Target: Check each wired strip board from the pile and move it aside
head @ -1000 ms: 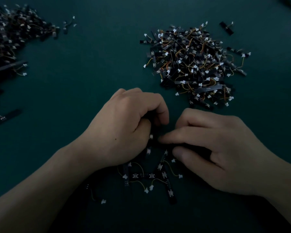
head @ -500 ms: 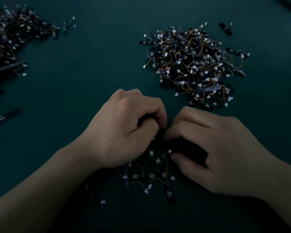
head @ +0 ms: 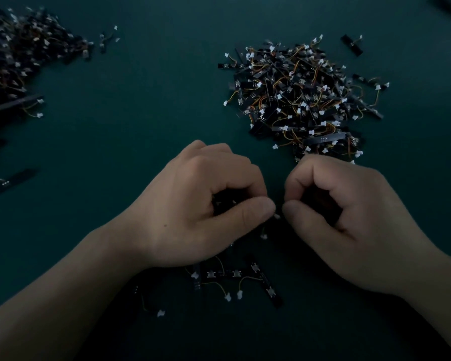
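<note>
Nearest me, on my side of the fingers, a handful of loose boards (head: 235, 273) lies flat on the table (head: 141, 113): thin black strips with small white parts along them, each trailing a fine yellow wire to a white plug.

Up to the fingers now. My left hand (head: 201, 204) is curled tight, thumb against forefinger, and it looks to be gripping a strip board (head: 220, 204) in the dark hollow of the fist. My right hand (head: 349, 225) is curled the same way, thumb tip almost meeting the left thumb. Whether it holds anything I cannot tell; too dark in there. 1 white plug (head: 277, 216) peeks out between the 2 thumbs.

My read on handling: these weigh next to nothing, the strip is stiff but snappable, the wire floppy and quick to snag a neighbour. I'd pinch the strip by its long edges, never drag it by the wire or plug.

Just beyond my right knuckles sits the pile (head: 302, 100), a tangle of black strips, orange and yellow wires, white plugs. Well off to the left of my left fingers, a second heap (head: 16, 61), likely the checked ones.
</note>
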A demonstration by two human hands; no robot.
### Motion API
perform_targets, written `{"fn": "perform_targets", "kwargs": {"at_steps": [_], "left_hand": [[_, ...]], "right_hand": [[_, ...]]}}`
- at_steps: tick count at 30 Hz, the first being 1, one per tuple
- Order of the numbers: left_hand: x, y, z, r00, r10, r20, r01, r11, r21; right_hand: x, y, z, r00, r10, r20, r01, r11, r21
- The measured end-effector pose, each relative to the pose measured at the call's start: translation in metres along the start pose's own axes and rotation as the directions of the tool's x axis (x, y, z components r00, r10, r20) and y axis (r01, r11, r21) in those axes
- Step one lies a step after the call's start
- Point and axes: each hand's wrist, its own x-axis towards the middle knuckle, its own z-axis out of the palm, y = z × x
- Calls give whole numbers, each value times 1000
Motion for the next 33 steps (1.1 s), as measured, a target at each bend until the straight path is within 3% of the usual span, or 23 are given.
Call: {"fn": "perform_targets", "kwargs": {"at_steps": [5, 10, 16, 29, 33], "left_hand": [[0, -2, 4, 994, -2, -109, 2, 1000, -7], [1, -2, 7, 983, -55, -172, 51, 998, -27], [0, 1, 5, 986, -31, -166, 27, 999, -27], [-1, 0, 3, 998, 11, -68, -11, 1000, 6], [0, 0, 3, 994, -14, -107, 4, 996, -95]], "right_hand": [[0, -1, 2, 996, 53, -73, -44, 992, 116], [1, 1, 3, 999, 21, -41, -16, 993, 120], [0, 1, 4, 988, 19, -152, -7, 997, 75], [-2, 5, 3, 995, -93, -37, 94, 994, 47], [-4, 4, 3, 989, -63, -133, 76, 992, 101]]}}
